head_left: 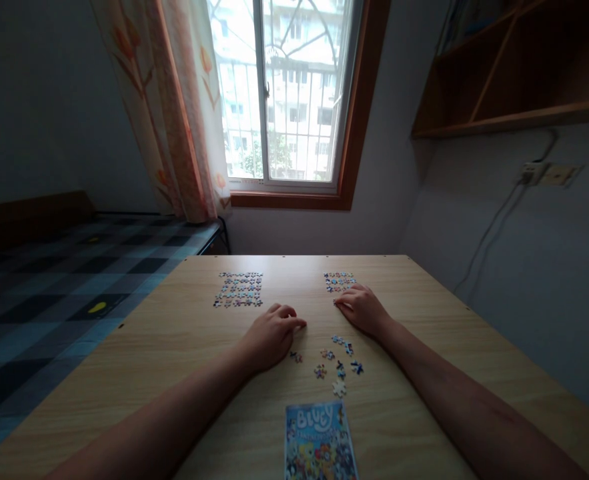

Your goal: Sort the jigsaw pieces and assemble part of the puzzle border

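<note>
My right hand [367, 310] was nearly closed, pinching a puzzle piece [335, 303] at its fingertips, just on my side of the right-hand rows [335, 281]. My left hand [271, 337] rested half open on the tabletop [174, 373], fingers loosely curled, with nothing visible in it; the left-hand rows [241, 295] lay beyond it. Loose pieces [320, 371] were scattered nearer me than my right hand, with the Bluey picture [319, 443] closer still.
</note>
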Demonstrator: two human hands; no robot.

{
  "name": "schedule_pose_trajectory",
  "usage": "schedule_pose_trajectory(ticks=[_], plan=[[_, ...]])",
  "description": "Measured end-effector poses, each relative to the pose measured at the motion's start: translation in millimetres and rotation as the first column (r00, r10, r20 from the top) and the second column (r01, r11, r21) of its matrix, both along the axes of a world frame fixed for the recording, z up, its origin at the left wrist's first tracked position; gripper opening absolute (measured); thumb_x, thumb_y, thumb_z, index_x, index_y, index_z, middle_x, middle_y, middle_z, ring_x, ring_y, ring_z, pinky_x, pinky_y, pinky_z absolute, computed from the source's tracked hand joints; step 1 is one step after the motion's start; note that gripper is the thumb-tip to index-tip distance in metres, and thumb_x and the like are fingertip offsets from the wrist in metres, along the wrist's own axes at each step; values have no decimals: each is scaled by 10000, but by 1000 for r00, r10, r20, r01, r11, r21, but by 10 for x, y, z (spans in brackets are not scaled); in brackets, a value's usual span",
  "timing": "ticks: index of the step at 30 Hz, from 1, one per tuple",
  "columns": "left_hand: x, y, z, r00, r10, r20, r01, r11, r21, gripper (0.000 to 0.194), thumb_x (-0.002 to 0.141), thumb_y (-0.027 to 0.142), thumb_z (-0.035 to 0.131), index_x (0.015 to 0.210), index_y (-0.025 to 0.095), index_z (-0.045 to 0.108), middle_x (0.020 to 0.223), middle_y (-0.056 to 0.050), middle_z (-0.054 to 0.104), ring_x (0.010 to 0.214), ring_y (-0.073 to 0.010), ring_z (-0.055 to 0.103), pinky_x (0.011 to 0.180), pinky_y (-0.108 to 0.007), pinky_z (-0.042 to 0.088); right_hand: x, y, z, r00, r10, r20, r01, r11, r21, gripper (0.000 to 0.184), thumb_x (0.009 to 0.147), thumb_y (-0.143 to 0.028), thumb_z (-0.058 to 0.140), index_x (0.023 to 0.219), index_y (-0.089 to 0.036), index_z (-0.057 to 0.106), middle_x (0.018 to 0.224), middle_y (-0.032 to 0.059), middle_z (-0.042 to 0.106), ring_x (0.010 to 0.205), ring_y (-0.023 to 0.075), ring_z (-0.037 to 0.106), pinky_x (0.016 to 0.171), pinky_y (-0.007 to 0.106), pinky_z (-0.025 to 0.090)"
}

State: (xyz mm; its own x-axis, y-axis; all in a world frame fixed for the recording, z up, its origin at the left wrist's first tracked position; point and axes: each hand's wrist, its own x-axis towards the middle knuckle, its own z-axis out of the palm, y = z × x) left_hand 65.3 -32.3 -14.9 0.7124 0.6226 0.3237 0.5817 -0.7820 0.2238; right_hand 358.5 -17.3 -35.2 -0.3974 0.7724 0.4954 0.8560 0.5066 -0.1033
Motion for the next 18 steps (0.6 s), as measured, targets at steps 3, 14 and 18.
schedule_pose_trajectory(ticks=[3,14,18], plan=[[1,-12,6,1000,4,-7,-4,1000,-4,405,856,104,476,1137,260,722,1108,-66,662,1026,-239,557,924,-400,490,-16,15,-27,1000,-16,0,16,1000,1,161,950,-247,624,936,-261,784,981,48,742,965,240,590,917,399,433],[-4,1,-10,1000,-6,3,6,1000,0,401,856,102,483,1141,260,717,1105,-67,661,1025,-240,557,928,-402,489,48,45,-40,995,-95,-7,95,995,11,164,951,-292,653,1048,-342,774,1123,29,700,1031,255,561,913,417,426],[-2,3,-8,1000,-6,1,6,1000,-5,402,858,106,479,1145,256,718,1115,-68,662,1032,-244,556,929,-405,492,43,52,-57,992,-126,-30,127,992,28,205,947,-258,648,1100,-338,759,1113,35,700,1039,258,559,908,411,431]])
